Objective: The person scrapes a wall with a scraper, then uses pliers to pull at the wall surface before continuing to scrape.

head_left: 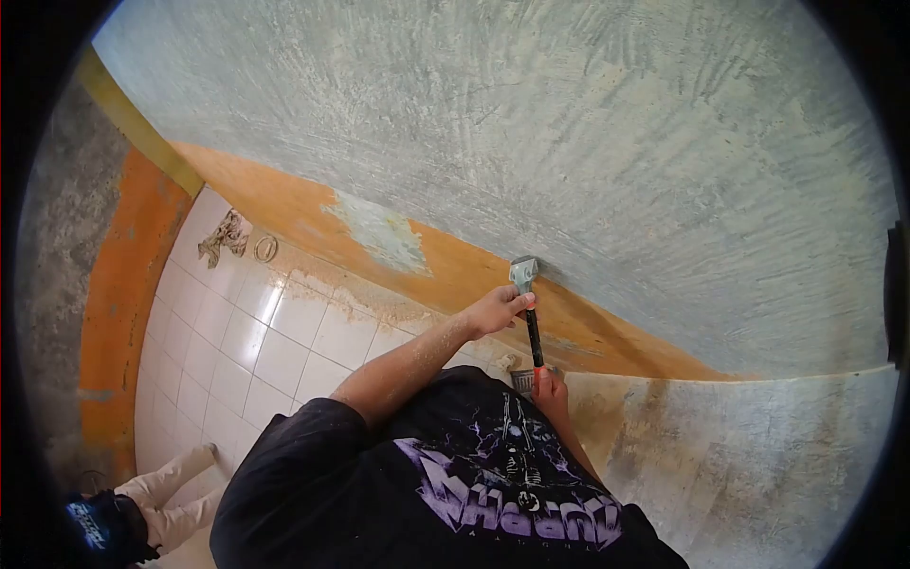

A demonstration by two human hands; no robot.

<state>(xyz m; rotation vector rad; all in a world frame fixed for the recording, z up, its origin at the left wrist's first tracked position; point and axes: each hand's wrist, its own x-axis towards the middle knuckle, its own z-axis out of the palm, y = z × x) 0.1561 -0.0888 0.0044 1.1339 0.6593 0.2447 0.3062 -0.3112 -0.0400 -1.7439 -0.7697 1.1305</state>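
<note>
A long-handled scraper (533, 332) with a black shaft, orange-red grip and grey metal head is pressed to the wall. Its head (523, 269) meets the surface where grey, scratched wall (531, 123) borders a band of orange paint (464, 258). My left hand (500, 311), dusty along the forearm, is closed around the shaft just below the head. Lower down, my right hand (550, 387) wraps the orange-red end of the handle.
White floor tiles (237, 370) carry orange paint dust along the wall's foot. A crumpled cloth (226, 239) and a ring-shaped roll (265, 248) lie near the left corner. Another person in light trousers (175, 488) is at lower left. A dark container (522, 381) sits beyond my shirt.
</note>
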